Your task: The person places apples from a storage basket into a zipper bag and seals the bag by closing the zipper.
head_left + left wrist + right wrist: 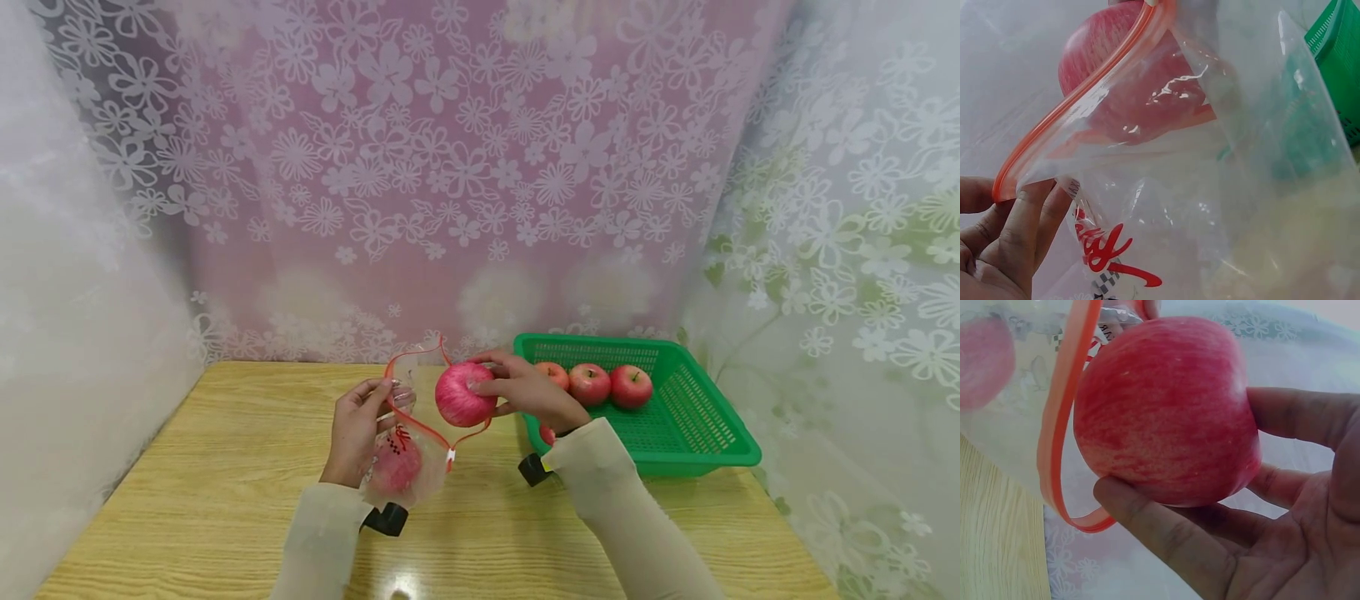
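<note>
My left hand (358,429) pinches the orange-red rim of a clear zip bag (1166,206), which hangs with its mouth spread wide. Red lettering and a white slider show on the bag. Low inside it lies one apple (396,465), seen through the plastic. With curled fingers my right hand (528,390) grips another red apple (1166,412) at the bag's mouth. In the right wrist view the orange rim loops beside that apple, and in the left wrist view part of the apple shows through the plastic.
A green plastic basket (705,383) stands on the right of the wooden table (225,467). Several apples (589,384) sit along its left and back part; my right forearm partly covers one. A flowered pink curtain (450,167) hangs behind the table.
</note>
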{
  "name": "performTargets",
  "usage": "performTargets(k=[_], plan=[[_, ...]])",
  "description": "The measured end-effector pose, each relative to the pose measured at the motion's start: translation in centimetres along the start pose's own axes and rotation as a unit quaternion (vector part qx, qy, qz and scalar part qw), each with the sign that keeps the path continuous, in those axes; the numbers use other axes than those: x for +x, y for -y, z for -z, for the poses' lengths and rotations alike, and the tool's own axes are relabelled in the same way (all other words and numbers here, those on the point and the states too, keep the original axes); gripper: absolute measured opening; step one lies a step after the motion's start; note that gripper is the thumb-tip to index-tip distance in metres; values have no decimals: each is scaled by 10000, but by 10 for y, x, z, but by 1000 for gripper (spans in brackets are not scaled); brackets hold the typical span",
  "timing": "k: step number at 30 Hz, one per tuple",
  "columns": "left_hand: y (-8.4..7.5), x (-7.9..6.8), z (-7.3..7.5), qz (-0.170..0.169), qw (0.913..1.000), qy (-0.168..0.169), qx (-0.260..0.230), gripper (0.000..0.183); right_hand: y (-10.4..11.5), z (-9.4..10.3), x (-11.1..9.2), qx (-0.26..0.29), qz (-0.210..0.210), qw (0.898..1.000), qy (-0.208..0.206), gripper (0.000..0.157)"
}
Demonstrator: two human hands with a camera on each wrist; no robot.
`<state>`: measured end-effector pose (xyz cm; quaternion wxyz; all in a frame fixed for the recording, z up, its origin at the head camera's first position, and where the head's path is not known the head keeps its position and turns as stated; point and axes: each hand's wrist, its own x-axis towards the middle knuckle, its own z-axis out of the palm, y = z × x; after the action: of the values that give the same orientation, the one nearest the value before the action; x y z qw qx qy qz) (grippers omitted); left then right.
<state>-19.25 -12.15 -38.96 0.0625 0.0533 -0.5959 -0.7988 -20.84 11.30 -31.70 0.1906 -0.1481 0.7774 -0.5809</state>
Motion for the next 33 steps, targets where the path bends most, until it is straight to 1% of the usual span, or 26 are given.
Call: performTargets(k=[5,7,13,18,23,29,33], plan=[[0,0,-1,34,10000,48,-41,29,0,-2,1,-90,-40,9999,-75,45],[-1,0,-1,24,9999,97,-66,29,-1,-1,1,-85,-41,9999,-40,45],[-1,0,-2,70,9999,98,18,30,-2,4,-2,-110,-22,9999,99,49],[-2,0,-1,134,9999,56,85,30,-6,9,-2,-128,21,9998,145,47],[-3,0,-1,176,9996,-42,205,29,-9,16,-2,-172,-2,9998,46,46],[-3,-1,-2,143,9998,-39,92,28,-17,25,-2,-186,-1,9998,-88,47],[-4,-2,-1,142,9998,-65,139,29,-21,30,-3,-179,23,9997,-167,47]])
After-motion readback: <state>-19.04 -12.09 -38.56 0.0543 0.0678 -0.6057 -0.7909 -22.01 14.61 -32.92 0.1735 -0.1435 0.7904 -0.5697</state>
